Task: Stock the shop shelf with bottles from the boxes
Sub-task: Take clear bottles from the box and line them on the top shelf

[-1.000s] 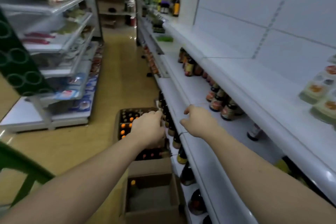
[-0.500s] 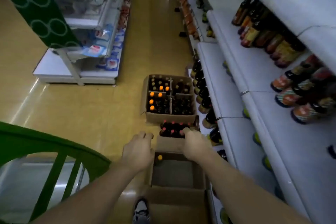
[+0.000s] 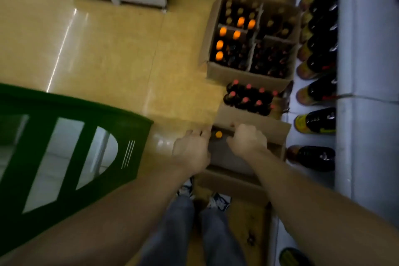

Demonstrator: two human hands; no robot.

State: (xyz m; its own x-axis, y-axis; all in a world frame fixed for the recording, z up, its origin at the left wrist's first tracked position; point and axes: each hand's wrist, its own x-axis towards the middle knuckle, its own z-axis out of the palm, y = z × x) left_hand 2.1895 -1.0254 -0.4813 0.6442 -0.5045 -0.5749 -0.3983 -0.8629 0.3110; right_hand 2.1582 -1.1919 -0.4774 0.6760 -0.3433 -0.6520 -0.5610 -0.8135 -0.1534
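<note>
Cardboard forms the biggest container on the yellow floor [image 3: 108,54]: a divided box [image 3: 237,76] standing against the foot of the white shelf [image 3: 354,49]. Its left compartments hold bottles with bright orange caps [image 3: 219,50], and its right compartments hold bottles with darker caps [image 3: 269,60]. Nearer the person lies a smaller open box [image 3: 265,124], showing mostly its bare grey bottom, with one orange-capped bottle [image 3: 218,134] upright in its far left corner. Between the two boxes stands a tight cluster of red-capped bottles [image 3: 248,99]; whether they have a carton of their own cannot be told. On the lowest shelf deck, under the shelf's rounded front edge, a row of dark bottles with yellow labels [image 3: 317,90] runs just beside both boxes. The left hand [image 3: 191,151] has its fingers stretched out, tips at the smaller box's left rim, holding nothing. The right hand [image 3: 248,140] hangs over the box's far side with its knuckles raised and fingers bent down; blur hides whether it grips the flap. A broad strip of floor runs between the boxes and a green stand [image 3: 133,136] on the left, whose corner comes near the left hand. The person's legs [image 3: 179,233] stand just behind the smaller box.
</note>
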